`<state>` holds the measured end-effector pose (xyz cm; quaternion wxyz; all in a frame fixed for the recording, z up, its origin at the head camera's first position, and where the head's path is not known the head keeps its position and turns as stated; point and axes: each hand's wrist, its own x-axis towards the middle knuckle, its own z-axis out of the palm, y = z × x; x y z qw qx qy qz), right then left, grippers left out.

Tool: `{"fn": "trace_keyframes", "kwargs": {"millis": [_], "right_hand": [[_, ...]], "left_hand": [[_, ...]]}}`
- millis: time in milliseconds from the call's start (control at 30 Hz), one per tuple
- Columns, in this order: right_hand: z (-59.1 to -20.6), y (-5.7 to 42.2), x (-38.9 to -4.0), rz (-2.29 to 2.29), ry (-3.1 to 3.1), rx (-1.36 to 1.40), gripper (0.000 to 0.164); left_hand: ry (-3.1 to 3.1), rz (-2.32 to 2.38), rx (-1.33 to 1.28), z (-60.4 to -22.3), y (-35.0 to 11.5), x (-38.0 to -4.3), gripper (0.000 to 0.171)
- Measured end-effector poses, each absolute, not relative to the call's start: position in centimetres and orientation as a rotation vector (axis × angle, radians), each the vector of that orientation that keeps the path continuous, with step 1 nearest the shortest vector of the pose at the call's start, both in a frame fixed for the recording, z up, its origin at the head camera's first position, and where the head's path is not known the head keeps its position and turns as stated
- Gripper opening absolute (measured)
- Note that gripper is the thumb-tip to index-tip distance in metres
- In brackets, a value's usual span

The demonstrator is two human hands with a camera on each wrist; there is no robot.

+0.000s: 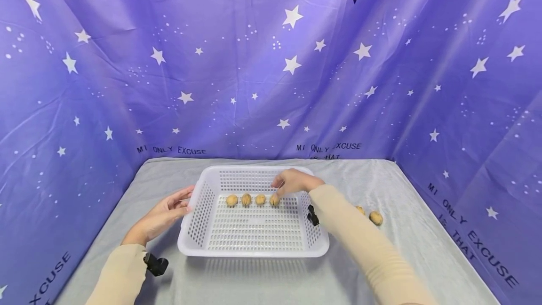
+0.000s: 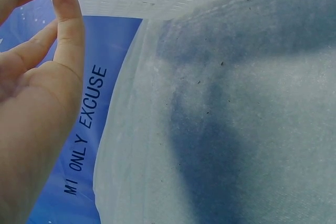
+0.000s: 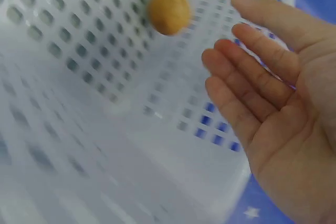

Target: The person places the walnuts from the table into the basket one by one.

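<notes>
A white perforated plastic basket (image 1: 256,254) stands on the cloth-covered table. Inside it, several walnuts (image 1: 246,199) lie in a row along the back half of the floor. My left hand (image 1: 163,213) holds the basket's left rim, thumb towards the front; in the left wrist view the thumb (image 2: 67,19) lies against the rim's corner. Over the back right of the basket is my right hand (image 1: 295,181), close to the rightmost walnut (image 1: 274,200). The right wrist view shows that hand's fingers (image 3: 252,77) loosely extended, holding nothing and apart from the walnuts (image 3: 169,11).
Right of the basket, a walnut (image 1: 376,218) lies on the grey cloth (image 1: 423,248), with another walnut (image 1: 360,210) partly hidden behind my right sleeve. Blue star-printed curtains (image 1: 254,69) enclose the table at the back and sides.
</notes>
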<state>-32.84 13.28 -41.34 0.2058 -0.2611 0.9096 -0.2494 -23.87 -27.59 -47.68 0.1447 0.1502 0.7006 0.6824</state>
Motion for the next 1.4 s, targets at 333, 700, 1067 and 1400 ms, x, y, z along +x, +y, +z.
{"fn": "trace_keyframes", "kwargs": {"millis": [333,700,1067,1400], "right_hand": [[-38.0,15.2,-32.3,-0.715,2.527,-0.845,0.045],[-36.6,22.6,-31.8,-0.718,2.677,-0.846,0.046],[-37.8,30.1,-30.6,-0.768,2.694,-0.705,0.046],[-42.0,34.4,-29.0,-0.796,2.667,-0.607,0.042]], "left_hand": [[2.013,1.972,0.445,-47.7,-27.7,-23.9,0.071],[2.016,1.965,0.457,-47.6,-27.6,-23.8,0.070],[2.008,1.972,0.462,-47.6,-27.6,-23.5,0.070],[2.003,1.967,0.461,-47.6,-27.6,-23.8,0.071]]}}
